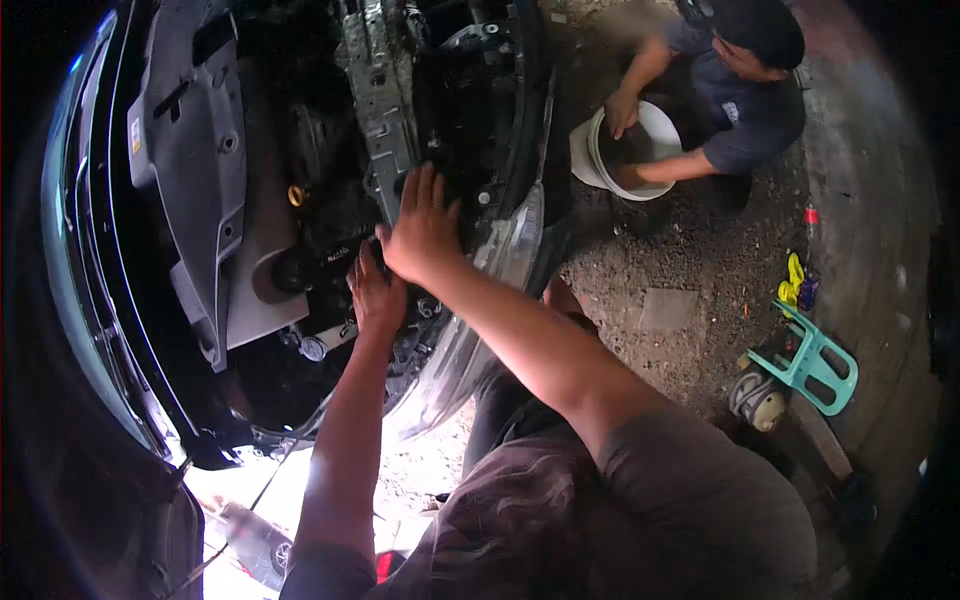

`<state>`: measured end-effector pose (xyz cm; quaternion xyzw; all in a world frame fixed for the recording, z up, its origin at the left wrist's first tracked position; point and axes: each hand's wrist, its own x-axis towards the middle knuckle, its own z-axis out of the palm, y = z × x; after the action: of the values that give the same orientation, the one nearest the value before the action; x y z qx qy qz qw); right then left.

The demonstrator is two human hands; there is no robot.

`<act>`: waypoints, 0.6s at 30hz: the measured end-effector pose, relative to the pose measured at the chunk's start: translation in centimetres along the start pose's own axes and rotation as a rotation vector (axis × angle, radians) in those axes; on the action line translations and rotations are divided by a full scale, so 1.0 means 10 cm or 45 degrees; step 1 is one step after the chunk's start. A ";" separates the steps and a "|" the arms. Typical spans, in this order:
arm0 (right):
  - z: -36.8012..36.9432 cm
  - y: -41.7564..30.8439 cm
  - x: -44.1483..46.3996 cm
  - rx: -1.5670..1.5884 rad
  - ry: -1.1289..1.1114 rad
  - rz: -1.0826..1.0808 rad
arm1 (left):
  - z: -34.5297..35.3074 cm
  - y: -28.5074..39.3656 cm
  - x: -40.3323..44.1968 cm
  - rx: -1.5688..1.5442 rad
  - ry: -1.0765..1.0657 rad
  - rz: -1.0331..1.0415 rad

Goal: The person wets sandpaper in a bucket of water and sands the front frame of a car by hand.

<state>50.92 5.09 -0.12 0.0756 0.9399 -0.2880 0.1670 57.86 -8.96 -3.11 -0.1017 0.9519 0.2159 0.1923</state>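
Both of my hands reach into the open engine bay of a car. My right hand (425,235) lies over the near end of a bare metal crossbar (388,135), fingers stretched out along it. Just below and left of it, my left hand (376,290) points its fingers up against dark parts beside the bar; part of what it touches is hidden. No tool shows in either hand. A grey plastic cover (190,130) and a yellow ring-shaped handle (296,195) lie left of the hands. Nearer me is a round silvery cap (313,348).
A clear headlight (515,245) edges the bay beside my right forearm. At upper right a co-worker (750,100) crouches with both hands in a white bucket (660,130). A green plastic stool (825,370) lies tipped over on the dirt floor, near a red-capped bottle (811,220).
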 end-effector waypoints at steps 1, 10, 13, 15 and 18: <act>0.01 0.02 -0.04 0.034 0.029 0.000 | 0.11 -0.02 0.10 0.195 -0.007 0.110; -0.11 0.18 0.65 0.465 0.339 0.070 | 0.63 0.35 0.82 0.133 0.470 -0.092; 0.00 0.22 0.36 0.568 0.441 0.069 | 0.41 0.62 0.89 0.044 0.240 -0.337; 0.08 0.20 0.28 0.564 0.495 0.045 | 0.46 0.51 0.88 0.034 0.265 -0.379; 0.00 0.15 0.26 0.562 0.584 0.028 | 0.45 0.49 0.87 0.057 0.226 -0.427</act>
<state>48.83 6.46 -1.80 0.1833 0.8671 -0.4585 -0.0667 50.12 -3.55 -8.59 -0.2733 0.9394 0.1496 0.1430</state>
